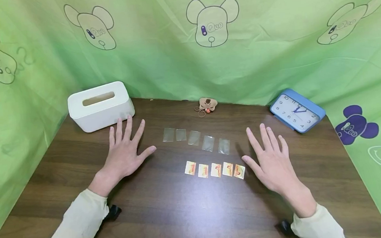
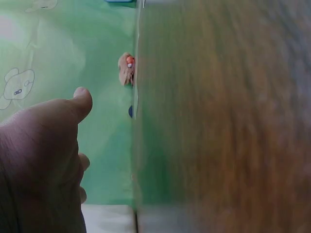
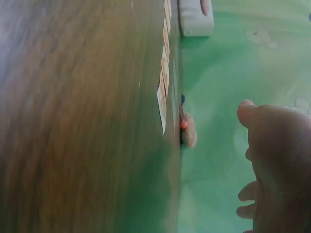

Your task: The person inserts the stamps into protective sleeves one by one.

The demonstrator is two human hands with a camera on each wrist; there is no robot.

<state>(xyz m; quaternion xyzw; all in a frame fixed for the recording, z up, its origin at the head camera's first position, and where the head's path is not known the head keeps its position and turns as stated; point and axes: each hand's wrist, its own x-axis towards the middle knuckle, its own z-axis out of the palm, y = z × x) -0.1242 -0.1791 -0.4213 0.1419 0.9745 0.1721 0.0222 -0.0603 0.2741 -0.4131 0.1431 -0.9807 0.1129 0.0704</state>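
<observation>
My left hand [image 1: 122,154] is spread with straight fingers over the left part of the table, fingertips near the white tissue box [image 1: 102,118]. On the other side my right hand [image 1: 271,163] is spread too, its thumb beside a row of small printed cards [image 1: 216,170] in orange, yellow and white. Behind the cards lies a row of several small clear plastic sleeves [image 1: 194,137]. Neither hand holds anything. In the right wrist view the cards [image 3: 164,73] appear edge-on, and the right hand [image 3: 279,160] shows its thumb and some fingertips. The left wrist view shows the left hand [image 2: 43,155] from the thumb side.
A brown plush keychain [image 1: 208,104] lies at the table's back edge. Towards the back right stands a blue clock [image 1: 297,110], tilted. Green printed cloth [image 1: 171,59] hangs behind and beside the wooden table [image 1: 172,220]. Black straps or mounts [image 1: 113,212] show under the sleeves.
</observation>
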